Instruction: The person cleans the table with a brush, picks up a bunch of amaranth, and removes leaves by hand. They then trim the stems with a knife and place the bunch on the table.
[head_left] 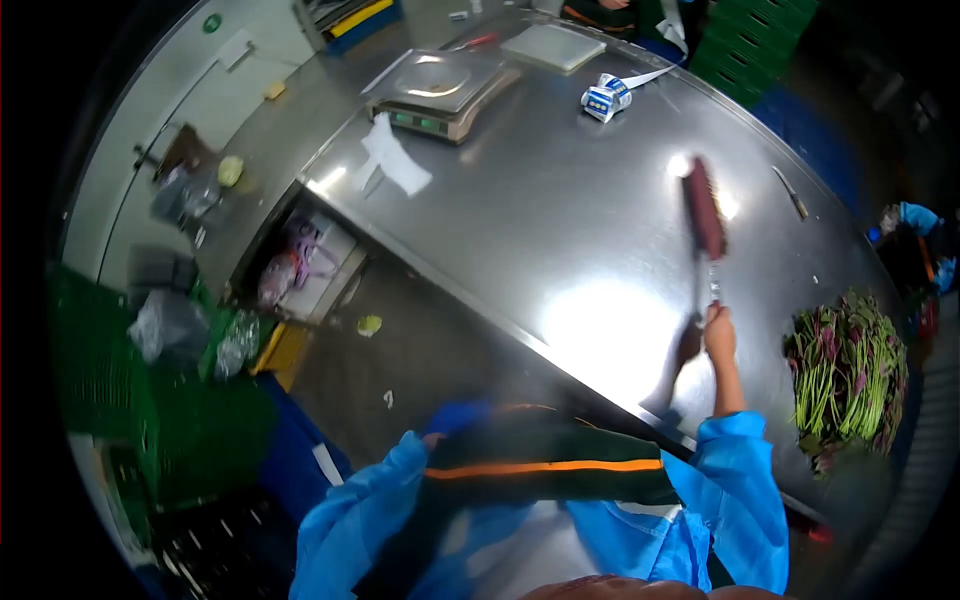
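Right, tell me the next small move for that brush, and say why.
I'd probably sweep the brush rightward toward the small pale speck, stopping short of the leafy bunch. The right hand grips the brush by its handle, and the speck lies on the metal table just beyond the bunch.

Dark-red brush [704,210] in the right hand [719,335]

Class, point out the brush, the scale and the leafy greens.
Brush [707,214]: head view, on its dark red head.
Scale [440,92]: head view, on its flat top.
Leafy greens [847,380]: head view, on the green stems.
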